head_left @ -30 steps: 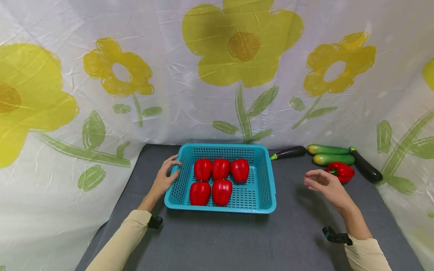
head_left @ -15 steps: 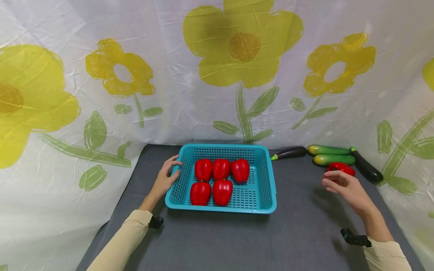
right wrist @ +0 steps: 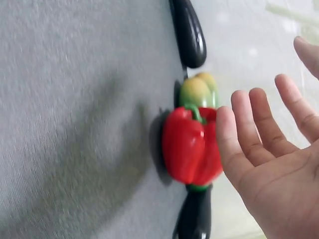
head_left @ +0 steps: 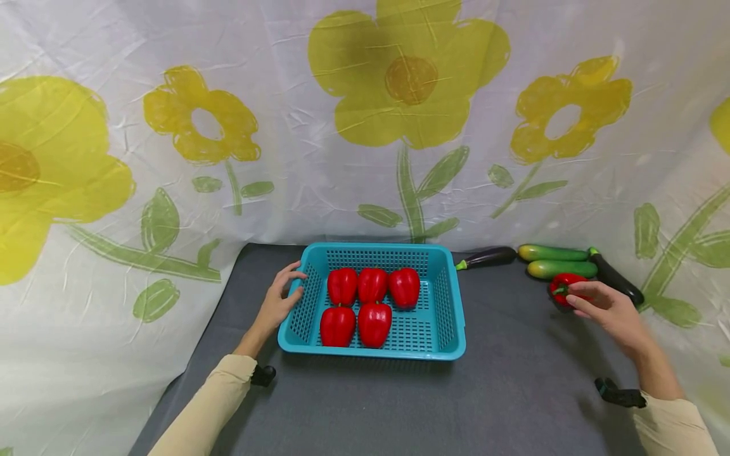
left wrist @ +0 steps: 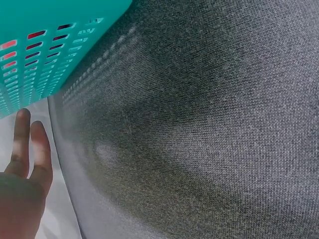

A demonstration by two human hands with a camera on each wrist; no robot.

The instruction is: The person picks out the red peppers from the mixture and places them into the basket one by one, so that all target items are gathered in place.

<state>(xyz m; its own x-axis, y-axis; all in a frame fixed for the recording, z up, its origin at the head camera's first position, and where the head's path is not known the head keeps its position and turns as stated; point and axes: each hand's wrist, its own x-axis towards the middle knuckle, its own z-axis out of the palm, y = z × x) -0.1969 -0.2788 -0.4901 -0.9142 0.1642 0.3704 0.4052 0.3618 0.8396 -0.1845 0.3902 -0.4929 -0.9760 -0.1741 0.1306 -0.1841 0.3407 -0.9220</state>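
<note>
Several red bell peppers (head_left: 374, 325) sit in two rows inside the blue perforated basket (head_left: 372, 353). My left hand (head_left: 279, 300) is at the basket's left rim, its fingertips over the edge. In the left wrist view two fingers (left wrist: 42, 149) look fairly straight beside the basket wall (left wrist: 60, 55). My right hand (head_left: 613, 313) hovers at one more red bell pepper (head_left: 560, 288), partly covering it in the head view. From the right wrist view, its fingers are spread and hold nothing, and the pepper (right wrist: 189, 144) shows its green stem.
Behind the loose pepper lie two green-yellow zucchini (head_left: 561, 269). One eggplant (head_left: 487, 257) lies between them and the basket, another eggplant (head_left: 616, 278) to their right. A grey cloth (head_left: 371, 405) covers the table, and a flowered curtain (head_left: 274, 158) hangs behind it.
My right hand has moved right, passing in front of the loose bell pepper, whose stem side shows again. The left hand and basket look nearly unmoved.
</note>
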